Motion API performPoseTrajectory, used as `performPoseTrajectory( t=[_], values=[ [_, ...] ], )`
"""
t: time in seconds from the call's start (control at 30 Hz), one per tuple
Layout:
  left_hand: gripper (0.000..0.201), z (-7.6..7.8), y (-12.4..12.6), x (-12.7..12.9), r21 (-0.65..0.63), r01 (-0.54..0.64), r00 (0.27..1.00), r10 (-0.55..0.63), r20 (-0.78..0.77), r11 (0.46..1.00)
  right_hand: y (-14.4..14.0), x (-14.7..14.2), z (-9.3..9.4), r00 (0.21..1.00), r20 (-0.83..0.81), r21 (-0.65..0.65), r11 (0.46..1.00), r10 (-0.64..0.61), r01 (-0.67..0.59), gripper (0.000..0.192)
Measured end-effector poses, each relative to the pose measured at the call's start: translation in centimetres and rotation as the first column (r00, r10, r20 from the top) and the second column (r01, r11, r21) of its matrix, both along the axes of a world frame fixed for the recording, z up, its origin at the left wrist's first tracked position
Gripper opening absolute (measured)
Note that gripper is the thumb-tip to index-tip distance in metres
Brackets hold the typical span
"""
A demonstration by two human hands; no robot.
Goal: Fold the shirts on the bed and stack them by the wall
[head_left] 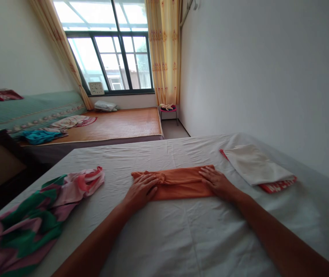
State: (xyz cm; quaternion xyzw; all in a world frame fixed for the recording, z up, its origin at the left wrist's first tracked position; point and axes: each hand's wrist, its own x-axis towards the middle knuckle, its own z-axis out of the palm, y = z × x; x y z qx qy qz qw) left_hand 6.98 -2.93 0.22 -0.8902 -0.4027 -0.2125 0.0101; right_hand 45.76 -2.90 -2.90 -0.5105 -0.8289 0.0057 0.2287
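My left hand (141,189) and right hand (217,182), both flat with fingers spread, press opposite ends of the folded orange cloth (178,184) on the white-sheeted bed (182,238); no legible writing nearby.

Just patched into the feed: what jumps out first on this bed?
The orange cloth, folded into a long strip mid-bed, draws the eye; the left hand presses flat on its left end and the right hand on its right end. To the left lies a crumpled green and pink cloth; to the right, near the wall, a white cloth sits folded on a red one.
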Motion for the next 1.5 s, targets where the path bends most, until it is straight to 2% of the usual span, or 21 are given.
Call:
performPoseTrajectory(
  t=[0.07,0.17,0.23,0.3,0.37,0.43,0.57,0.67,0.7,0.77,0.83,0.9,1.0,1.1,1.2,1.23,1.27,1.33,1.37,1.43,1.5],
  values=[
    [0.035,-0.3,0.0,-0.3,-0.020,0.029,0.999,-0.029,-0.017,0.999,0.2,0.3,-0.9,1.000,-0.015,-0.054,0.998,-0.012,0.011,0.041],
    [0.033,-0.6,0.1,-0.8,-0.029,0.035,0.999,-0.035,-0.014,0.999,0.4,1.9,-1.3,0.970,-0.077,-0.043,0.973,-0.230,0.227,0.041],
    [0.033,-0.7,0.1,-1.0,-0.019,0.053,0.999,-0.053,-0.002,0.998,0.3,2.6,-0.8,0.908,-0.075,-0.067,0.911,-0.412,0.408,0.043],
    [0.032,-0.7,0.0,-1.0,-0.011,0.074,0.997,-0.074,0.011,0.997,0.0,2.7,0.0,0.851,0.004,-0.169,0.838,-0.525,0.518,0.050],
    [0.031,-0.5,-0.1,-1.0,-0.015,0.086,0.996,-0.086,0.039,0.996,-0.3,2.3,0.7,0.810,0.115,-0.270,0.766,-0.576,0.583,0.055],
    [0.031,-0.2,-0.2,-1.3,-0.032,0.076,0.993,-0.073,0.096,0.997,-0.2,2.0,1.2,0.803,0.176,-0.320,0.738,-0.569,0.593,0.052],
    [0.035,0.2,0.3,-2.9,-0.115,-0.015,0.965,0.045,0.258,0.993,1.0,2.0,2.1,0.879,0.081,-0.404,0.791,-0.469,0.460,0.031],
    [0.040,0.2,1.2,-4.6,-0.206,-0.135,0.896,0.208,0.393,0.969,2.2,0.5,4.0,0.857,-0.045,-0.382,0.802,-0.513,0.460,0.025],
    [0.042,0.1,1.5,-5.1,-0.240,-0.167,0.862,0.259,0.436,0.956,2.5,-0.7,5.0,0.847,-0.120,-0.379,0.812,-0.518,0.443,0.023],
    [0.044,-0.2,2.2,-5.9,-0.295,-0.192,0.791,0.325,0.518,0.936,2.8,-4.2,7.0,0.822,-0.319,-0.422,0.847,-0.471,0.322,0.024],
    [0.046,-0.6,2.7,-6.4,-0.330,-0.189,0.723,0.358,0.591,0.925,2.8,-8.8,8.6,0.761,-0.517,-0.500,0.860,-0.393,0.105,0.029],
    [0.047,-0.9,3.0,-6.6,-0.363,-0.172,0.668,0.379,0.640,0.916,2.9,-13.9,9.3,0.690,-0.645,-0.526,0.845,-0.328,-0.090,0.031],
    [0.048,-1.0,3.1,-6.8,-0.440,-0.131,0.606,0.423,0.674,0.888,3.1,-20.8,8.3,0.683,-0.694,-0.495,0.841,-0.230,-0.220,0.028],
    [0.050,-0.9,2.9,-7.1,-0.493,-0.087,0.561,0.451,0.694,0.866,3.3,-25.6,6.4,0.708,-0.697,-0.448,0.839,-0.112,-0.310,0.026],
    [0.049,-0.6,2.8,-7.5,-0.491,-0.080,0.532,0.454,0.715,0.867,3.5,-27.5,5.6,0.660,-0.750,-0.472,0.730,-0.038,-0.495,0.029],
    [0.049,-0.5,2.8,-7.6,-0.476,-0.099,0.523,0.452,0.722,0.874,3.6,-27.4,5.7,0.647,-0.761,-0.483,0.708,-0.048,-0.515,0.030],
    [0.048,-0.3,2.8,-7.5,-0.452,-0.128,0.518,0.448,0.728,0.883,3.7,-27.0,5.9,0.641,-0.764,-0.486,0.716,-0.069,-0.502,0.030],
    [0.046,0.1,2.6,-6.9,-0.384,-0.190,0.534,0.423,0.732,0.904,3.9,-25.5,6.5,0.650,-0.753,-0.438,0.811,-0.096,-0.387,0.028],
    [0.045,0.3,2.4,-6.4,-0.339,-0.210,0.569,0.397,0.720,0.917,3.9,-24.7,6.7,0.676,-0.733,-0.380,0.870,-0.077,-0.314,0.028],
    [0.041,0.5,1.9,-5.1,-0.223,-0.195,0.713,0.295,0.637,0.955,3.5,-23.2,6.4,0.772,-0.635,-0.216,0.953,0.029,-0.214,0.030],
    [0.037,0.1,1.2,-3.7,-0.116,-0.115,0.878,0.155,0.452,0.987,2.6,-22.2,5.3,0.882,-0.437,-0.095,0.967,0.174,-0.238,0.033]
  ],
)
